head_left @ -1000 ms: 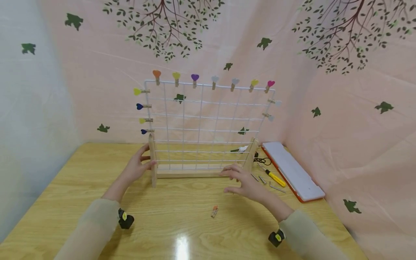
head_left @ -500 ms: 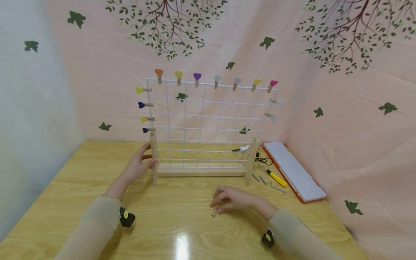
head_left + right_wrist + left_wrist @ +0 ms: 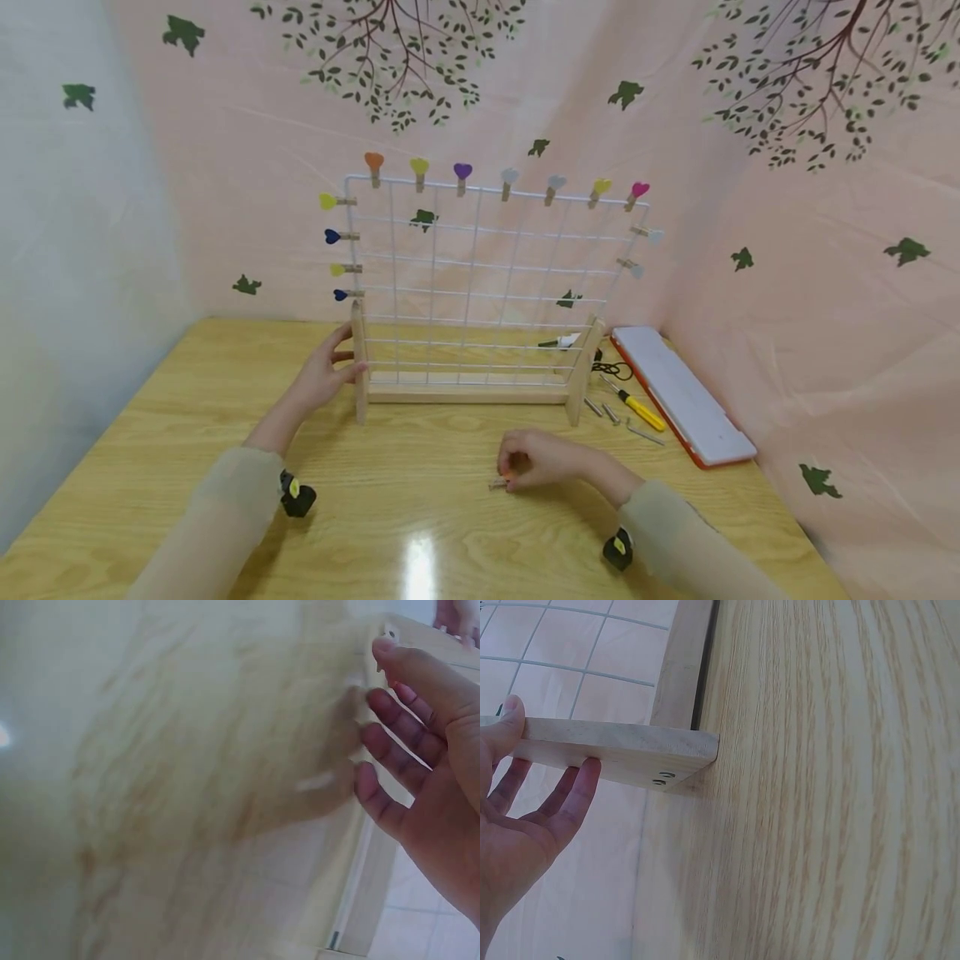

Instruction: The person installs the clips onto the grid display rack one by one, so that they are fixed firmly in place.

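Observation:
My left hand (image 3: 322, 377) grips the left wooden leg (image 3: 361, 367) of a stand that holds a white wire grid upright. In the left wrist view the thumb lies on one side of that leg (image 3: 630, 739) and the fingertips touch its other face. My right hand (image 3: 551, 458) pinches a small wooden clothespin (image 3: 497, 483) with an orange heart, low over the table in front of the stand. Fingers mostly hide the heart. In the right wrist view the clothespin (image 3: 391, 633) shows at the thumb tip. Several heart clothespins, such as a purple one (image 3: 462, 172), line the grid's edges.
Right of the stand lie a yellow-handled screwdriver (image 3: 641, 411), a hex key (image 3: 645, 432), small metal pieces (image 3: 611, 413) and a black cord (image 3: 617, 370). A white and red case (image 3: 686, 400) lies along the table's right side. Behind the grid is a white-bodied tool (image 3: 566, 342).
My right hand has come down from near the stand's right side to the clothespin, pinched it and turned it sideways. The left hand keeps its grip on the leg. The view has shifted slightly.

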`<action>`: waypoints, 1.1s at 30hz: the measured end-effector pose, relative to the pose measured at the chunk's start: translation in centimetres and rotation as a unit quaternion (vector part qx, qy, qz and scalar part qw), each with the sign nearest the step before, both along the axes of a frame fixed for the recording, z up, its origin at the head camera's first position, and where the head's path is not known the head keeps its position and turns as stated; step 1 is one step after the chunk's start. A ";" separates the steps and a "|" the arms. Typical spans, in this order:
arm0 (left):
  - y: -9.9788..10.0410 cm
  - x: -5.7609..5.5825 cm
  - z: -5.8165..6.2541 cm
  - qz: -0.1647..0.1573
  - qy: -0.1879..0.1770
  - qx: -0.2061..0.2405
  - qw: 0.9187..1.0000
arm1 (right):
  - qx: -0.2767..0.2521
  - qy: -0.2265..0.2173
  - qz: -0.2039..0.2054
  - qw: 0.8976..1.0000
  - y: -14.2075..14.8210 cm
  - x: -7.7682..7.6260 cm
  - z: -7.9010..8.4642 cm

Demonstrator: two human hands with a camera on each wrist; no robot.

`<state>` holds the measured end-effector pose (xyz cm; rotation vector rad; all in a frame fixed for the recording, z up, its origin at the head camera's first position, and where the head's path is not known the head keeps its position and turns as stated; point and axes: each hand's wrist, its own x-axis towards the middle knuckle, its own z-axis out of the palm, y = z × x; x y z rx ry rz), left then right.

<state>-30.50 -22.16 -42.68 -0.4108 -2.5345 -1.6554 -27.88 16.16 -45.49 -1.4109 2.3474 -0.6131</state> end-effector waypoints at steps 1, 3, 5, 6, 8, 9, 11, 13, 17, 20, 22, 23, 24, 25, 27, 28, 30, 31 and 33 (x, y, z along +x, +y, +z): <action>0.0 0.0 0.0 0.000 0.000 0.000 1.000 | -0.006 -0.017 -0.015 1.000 0.1 0.1 0.2; -0.1 0.0 0.0 -0.001 0.002 -0.002 1.000 | -0.021 -0.046 -0.048 0.998 0.5 0.1 0.6; -0.1 0.0 0.1 -0.003 0.005 0.000 1.000 | -0.045 -0.044 -0.079 0.995 1.0 0.1 1.1; -0.1 0.0 0.0 -0.004 0.006 0.000 1.000 | -0.063 -0.037 -0.093 0.993 1.3 0.1 1.5; -0.1 0.0 0.0 -0.005 0.005 0.000 1.000 | -0.100 -0.011 -0.123 0.987 1.9 0.1 2.2; -0.1 0.1 0.0 -0.004 0.004 -0.001 1.000 | -0.116 0.006 -0.139 0.984 2.2 0.2 2.7; -0.1 0.1 -0.1 -0.006 0.004 -0.002 1.000 | -0.150 0.018 -0.175 0.973 2.7 0.5 4.1; -0.1 0.1 -0.1 -0.006 0.006 -0.005 1.000 | -0.173 0.029 -0.210 0.962 3.2 0.8 5.5; 0.0 0.1 0.0 -0.006 0.009 -0.004 1.000 | -0.232 0.066 -0.246 0.939 4.0 1.7 8.7; 0.0 0.1 0.1 -0.007 0.008 -0.003 1.000 | -0.271 0.120 -0.258 0.919 4.6 2.3 10.8; 0.0 0.1 0.2 -0.007 0.006 -0.002 1.000 | -0.285 0.152 -0.274 0.906 5.0 2.7 12.2; 0.1 0.1 0.2 -0.007 0.006 -0.002 1.000 | -0.288 0.173 -0.282 0.899 5.3 2.8 12.7; 0.0 0.1 0.2 -0.007 0.006 -0.002 1.000 | -0.295 0.180 -0.289 0.893 5.6 2.8 13.0; 0.0 0.1 0.2 -0.007 0.007 -0.002 1.000 | -0.300 0.189 -0.295 0.887 6.0 2.7 13.3; 0.0 0.1 0.2 -0.008 0.006 -0.001 1.000 | -0.302 0.193 -0.320 0.877 6.8 2.5 13.7; 0.0 0.1 0.2 -0.009 0.008 0.000 1.000 | -0.302 0.187 -0.334 0.873 7.2 2.3 13.7; 0.0 0.1 0.2 -0.010 0.008 0.000 1.000 | -0.305 0.178 -0.360 0.863 8.0 1.7 13.8; 0.0 0.2 0.2 -0.011 0.008 0.000 1.000 | -0.308 0.176 -0.371 0.858 8.3 1.3 13.7; 0.0 0.1 0.2 -0.011 0.008 -0.001 1.000 | -0.312 0.187 -0.393 0.845 8.9 0.6 13.7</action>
